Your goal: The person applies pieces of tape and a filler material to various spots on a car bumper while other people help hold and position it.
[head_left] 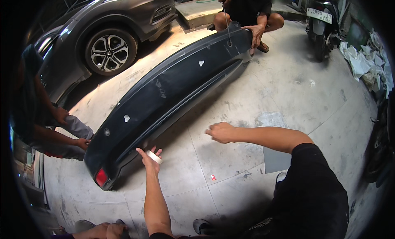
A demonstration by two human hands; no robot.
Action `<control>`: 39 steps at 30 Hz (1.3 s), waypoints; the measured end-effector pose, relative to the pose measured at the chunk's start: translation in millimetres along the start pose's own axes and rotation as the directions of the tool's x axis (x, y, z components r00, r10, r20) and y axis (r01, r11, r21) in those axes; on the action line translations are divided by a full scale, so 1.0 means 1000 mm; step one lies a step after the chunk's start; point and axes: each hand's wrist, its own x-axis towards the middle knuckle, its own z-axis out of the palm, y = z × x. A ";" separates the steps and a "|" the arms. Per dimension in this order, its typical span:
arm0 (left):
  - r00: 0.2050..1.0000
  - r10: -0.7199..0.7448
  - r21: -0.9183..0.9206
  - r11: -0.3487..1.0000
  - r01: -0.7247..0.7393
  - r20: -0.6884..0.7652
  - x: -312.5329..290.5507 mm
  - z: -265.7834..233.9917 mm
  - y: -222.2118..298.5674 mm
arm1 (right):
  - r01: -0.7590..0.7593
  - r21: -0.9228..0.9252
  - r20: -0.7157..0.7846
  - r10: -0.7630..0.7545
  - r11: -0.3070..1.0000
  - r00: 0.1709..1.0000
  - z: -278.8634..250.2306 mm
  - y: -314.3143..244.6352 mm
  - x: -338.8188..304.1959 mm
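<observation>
A long dark car bumper (164, 88) lies diagonally in front of me, with small white patches on its face and a red reflector (101, 177) at its near left end. In my left hand (150, 161), beside the bumper's lower edge, is a roll of pale masking tape (154, 157), held between thumb and fingers. Off to the right, my right hand (221, 132) hovers over the floor, apart from the bumper. Its fingers are curled together, slightly blurred; whatever they may pinch is hidden.
One person squats at the bumper's far end, a hand (257, 32) on it. At the left end another person's hand (83, 143) touches it. A grey car (109, 49) stands behind, a motorcycle (319, 29) at far right. A grey sheet (276, 156) lies under my right arm.
</observation>
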 end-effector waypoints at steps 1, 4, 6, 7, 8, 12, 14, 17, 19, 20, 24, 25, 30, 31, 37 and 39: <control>1.000 0.001 0.087 0.996 -0.001 0.002 -0.005 0.005 0.000 | -0.055 0.037 0.045 0.054 0.998 0.998 0.006 0.012 -0.024; 0.997 0.013 0.372 0.927 -0.042 0.080 -0.023 0.036 -0.009 | -0.218 0.229 0.073 0.207 0.949 0.976 0.024 0.038 -0.080; 0.971 0.000 0.577 0.804 -0.142 0.240 -0.040 0.071 -0.028 | -0.269 0.344 0.079 0.257 0.900 0.963 0.032 0.047 -0.100; 0.952 -0.049 0.597 0.788 -0.149 0.303 -0.049 0.089 -0.036 | -0.267 0.382 0.087 0.253 0.885 0.963 0.032 0.048 -0.104; 0.927 -0.101 0.617 0.771 -0.156 0.361 -0.058 0.108 -0.045 | -0.265 0.419 0.095 0.249 0.868 0.964 0.033 0.047 -0.108; 0.737 -0.213 0.664 0.636 -0.394 0.642 -0.119 0.200 -0.090 | -0.038 0.658 -0.295 0.304 0.752 0.906 0.023 0.038 -0.101; 0.748 -0.200 0.675 0.616 -0.407 0.633 -0.143 0.237 -0.109 | 0.140 0.679 -0.486 0.299 0.720 0.821 0.022 0.036 -0.095; 0.776 -0.158 0.676 0.614 -0.408 0.611 -0.158 0.276 -0.130 | -0.014 0.774 -0.295 0.380 0.633 0.877 0.005 0.056 -0.098; 0.767 -0.092 0.662 0.577 -0.479 0.635 -0.166 0.292 -0.140 | 0.003 0.730 -0.380 0.402 0.684 0.833 0.008 0.072 -0.107; 0.763 -0.099 0.677 0.543 -0.496 0.638 -0.168 0.300 -0.143 | 0.007 0.707 -0.421 0.412 0.707 0.808 0.010 0.081 -0.113; 0.786 -0.105 0.715 0.502 -0.487 0.609 -0.177 0.311 -0.157 | -0.103 0.667 -0.344 0.427 0.738 0.836 0.006 0.090 -0.137; 0.787 -0.075 0.705 0.503 -0.500 0.612 -0.179 0.318 -0.166 | -0.082 0.651 -0.392 0.427 0.754 0.815 0.009 0.098 -0.143; 0.825 -0.028 0.642 0.643 -0.418 0.565 -0.176 0.335 -0.210 | -0.084 0.567 -0.468 0.405 0.820 0.785 0.019 0.122 -0.169; 0.853 -0.034 0.658 0.652 -0.376 0.521 -0.173 0.334 -0.216 | -0.094 0.545 -0.447 0.384 0.833 0.808 0.021 0.122 -0.174; 0.907 -0.023 0.749 0.572 -0.333 0.421 -0.176 0.342 -0.226 | -0.116 0.496 -0.444 0.366 0.860 0.818 0.037 0.131 -0.190; 0.885 -0.023 0.795 0.451 -0.406 0.465 -0.186 0.347 -0.223 | -0.108 0.485 -0.495 0.373 0.868 0.785 0.037 0.135 -0.191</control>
